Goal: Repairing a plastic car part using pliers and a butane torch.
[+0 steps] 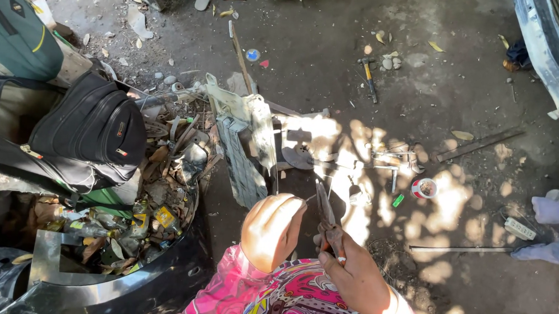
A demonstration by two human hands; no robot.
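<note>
The right hand (356,276) is gripping pliers (327,215), its grip pressed around the handles. The left hand (272,231) is curling into a fist beside them, possibly pinching something unseen, above the dirt floor (469,112).

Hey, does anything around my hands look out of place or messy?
Yes. Left of your left hand, a heap of scrap and litter spills beside the black backpack. A hammer lies loose on the dirt ground. Your right hand grips pliers.
</note>
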